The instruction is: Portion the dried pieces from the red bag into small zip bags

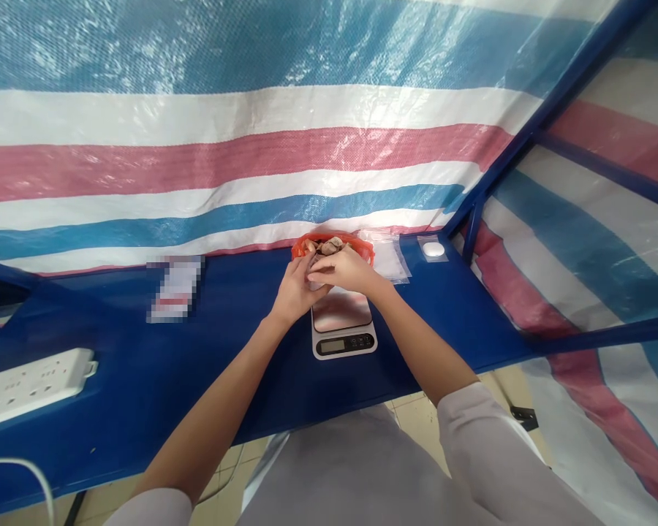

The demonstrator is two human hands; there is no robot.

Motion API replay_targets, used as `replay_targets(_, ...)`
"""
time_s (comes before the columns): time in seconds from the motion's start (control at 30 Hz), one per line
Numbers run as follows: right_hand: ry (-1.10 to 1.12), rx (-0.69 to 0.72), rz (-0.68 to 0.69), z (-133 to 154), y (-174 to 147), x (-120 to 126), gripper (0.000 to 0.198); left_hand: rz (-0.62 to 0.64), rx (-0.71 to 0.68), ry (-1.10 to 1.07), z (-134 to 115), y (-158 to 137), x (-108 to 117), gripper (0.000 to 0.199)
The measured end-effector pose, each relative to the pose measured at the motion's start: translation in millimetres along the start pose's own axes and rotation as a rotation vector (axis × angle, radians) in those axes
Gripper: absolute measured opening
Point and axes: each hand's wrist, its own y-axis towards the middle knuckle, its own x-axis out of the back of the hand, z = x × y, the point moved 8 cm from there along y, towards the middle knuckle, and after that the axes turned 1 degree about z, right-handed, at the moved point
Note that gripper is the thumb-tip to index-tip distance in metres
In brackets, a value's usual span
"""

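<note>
Both hands meet over the near edge of an orange-red plastic bag (370, 250), which stands at the back of the table. Inside it lie brownish, irregular pieces (332, 245), perhaps dried mushrooms. My left hand (297, 290) is bent with its fingers drawn together at the bag's front left. My right hand (346, 269) reaches across from the right, its fingertips pinched close to the left hand's. What they hold between them is hidden; something thin and clear may be there. Just below the hands sits a white kitchen scale (343, 314) with a shiny plate and a dark display.
Clear zip bags (390, 259) lie right of the orange-red bag. Farther right is a small clear packet with a white oval object (433, 250). A blurred package (175, 288) and a white power strip (36, 383) lie left on the blue table (241, 314). Striped sheeting hangs behind.
</note>
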Motion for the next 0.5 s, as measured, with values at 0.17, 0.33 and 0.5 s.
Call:
replay_targets(0.17,0.088,-0.038,-0.038,-4,1,-2,0.017,-0.009,0.037,-0.083,0,-6,5,0.074)
replay_targets(0.33,0.24,-0.047,-0.051,-11,2,-5,0.01,-0.041,0.057,-0.116,-1,-5,10,0.067)
replay_targets(0.5,0.386,-0.053,-0.169,-36,2,16,0.019,-0.124,0.118,-0.116,9,-1,25,0.058)
